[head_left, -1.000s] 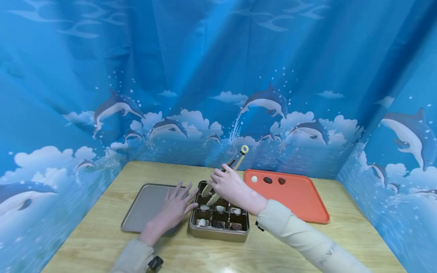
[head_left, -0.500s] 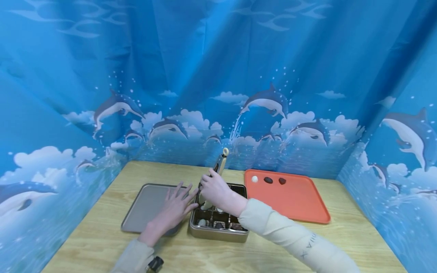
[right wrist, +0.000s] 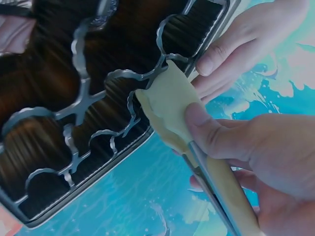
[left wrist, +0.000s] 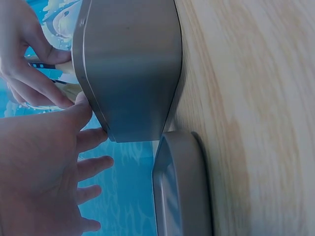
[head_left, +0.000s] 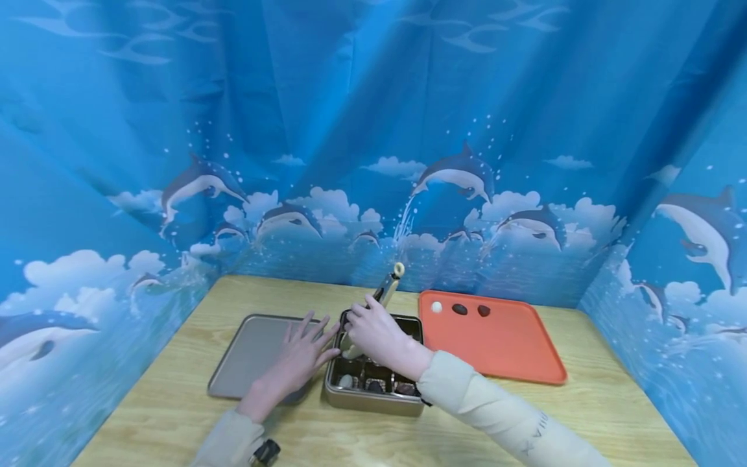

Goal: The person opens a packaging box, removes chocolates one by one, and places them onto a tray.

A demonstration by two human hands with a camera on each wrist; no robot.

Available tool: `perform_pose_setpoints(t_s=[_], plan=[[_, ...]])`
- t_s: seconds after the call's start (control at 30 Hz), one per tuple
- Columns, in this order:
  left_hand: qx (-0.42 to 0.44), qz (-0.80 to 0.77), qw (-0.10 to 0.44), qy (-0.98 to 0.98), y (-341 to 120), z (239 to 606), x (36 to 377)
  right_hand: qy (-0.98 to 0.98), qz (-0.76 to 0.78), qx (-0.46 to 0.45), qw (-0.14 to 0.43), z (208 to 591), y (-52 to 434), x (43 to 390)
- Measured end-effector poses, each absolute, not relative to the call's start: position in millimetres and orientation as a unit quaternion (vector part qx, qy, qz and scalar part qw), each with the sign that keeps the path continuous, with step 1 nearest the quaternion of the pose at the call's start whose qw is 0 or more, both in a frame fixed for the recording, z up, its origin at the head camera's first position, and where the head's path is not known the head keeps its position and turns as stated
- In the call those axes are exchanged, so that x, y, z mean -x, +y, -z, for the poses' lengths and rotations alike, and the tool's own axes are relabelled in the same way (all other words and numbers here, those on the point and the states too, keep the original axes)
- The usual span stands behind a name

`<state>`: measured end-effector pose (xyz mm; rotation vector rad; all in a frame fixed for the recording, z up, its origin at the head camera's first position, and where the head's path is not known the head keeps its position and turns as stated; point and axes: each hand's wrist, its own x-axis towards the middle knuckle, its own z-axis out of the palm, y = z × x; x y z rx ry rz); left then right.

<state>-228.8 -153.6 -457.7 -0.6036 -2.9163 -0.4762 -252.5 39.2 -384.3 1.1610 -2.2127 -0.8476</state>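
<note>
My right hand (head_left: 379, 332) grips a pair of tongs (head_left: 390, 284) with a metal body and pale cream heads. The heads point down into the left side of a bronze metal tin (head_left: 373, 403) split into compartments. In the right wrist view the tong heads (right wrist: 170, 101) lie close together over the wavy divider (right wrist: 81, 101); whether they pinch anything cannot be seen. With fingers spread, my left hand (head_left: 297, 360) touches the tin's left rim. A white egg-shaped piece (head_left: 345, 381) and dark pieces (head_left: 375, 386) lie in the front row. My right hand hides the middle compartments.
A grey metal lid or tray (head_left: 251, 353) lies left of the tin, partly under my left hand. An orange-red tray (head_left: 508, 350) to the right carries a white piece (head_left: 436, 307) and two dark pieces (head_left: 460, 309). A dolphin-print curtain (head_left: 373, 162) surrounds the wooden table (head_left: 467, 428).
The tongs, spread apart above the tin before, went left and down into it and drew together. Their handle end then shifted slightly right. My left hand stayed put.
</note>
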Motion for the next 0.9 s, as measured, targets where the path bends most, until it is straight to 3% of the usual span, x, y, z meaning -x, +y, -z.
perform_pose_setpoints(t_s=[0.23, 0.9], plan=[[0.205, 0.157, 0.075, -0.963, -152, 457, 229, -0.822, 0.294, -0.416, 0.255, 377, 61, 246], [0.207, 0.174, 0.066, -0.960, -154, 456, 225, -0.852, 0.107, -0.364, 0.360, 405, 132, 244]])
